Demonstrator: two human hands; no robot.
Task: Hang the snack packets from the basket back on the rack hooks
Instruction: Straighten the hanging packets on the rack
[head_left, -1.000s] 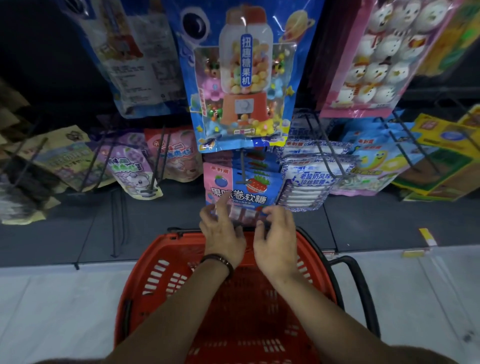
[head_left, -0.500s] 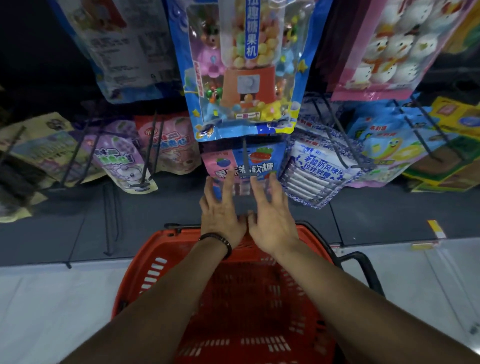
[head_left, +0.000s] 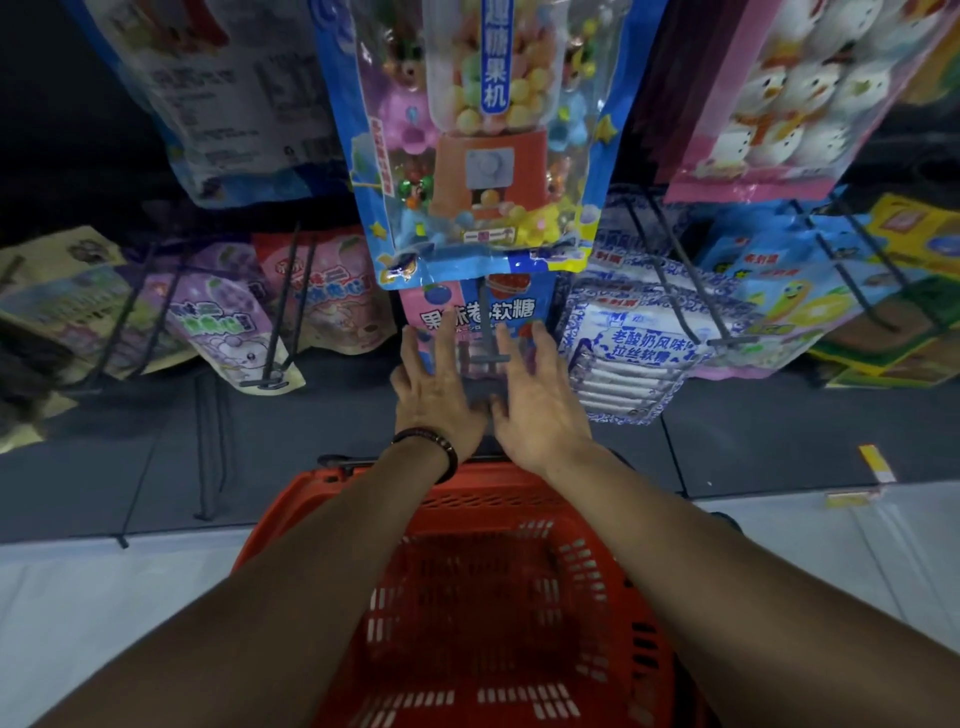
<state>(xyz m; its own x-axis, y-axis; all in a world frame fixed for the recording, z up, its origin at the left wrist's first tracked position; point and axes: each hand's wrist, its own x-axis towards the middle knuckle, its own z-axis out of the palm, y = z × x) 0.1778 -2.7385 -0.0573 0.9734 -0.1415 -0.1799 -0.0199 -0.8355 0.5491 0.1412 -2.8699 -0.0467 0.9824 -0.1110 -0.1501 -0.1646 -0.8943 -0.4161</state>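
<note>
My left hand (head_left: 436, 402) and right hand (head_left: 543, 410) are both flat, with straight fingers, holding nothing. They sit side by side at the pink and blue packet (head_left: 514, 312). It hangs on the middle hook (head_left: 487, 358), under the big candy bag (head_left: 483, 156). It is blurry there, so I can't tell if my fingers really touch it. The red basket (head_left: 291, 512) below looks empty to me. If I push too hard, the packet could rip at its hole. It could also slide off the hook tip and fall. My right arm might bump the white packets (head_left: 628, 358) just beside it.
</note>
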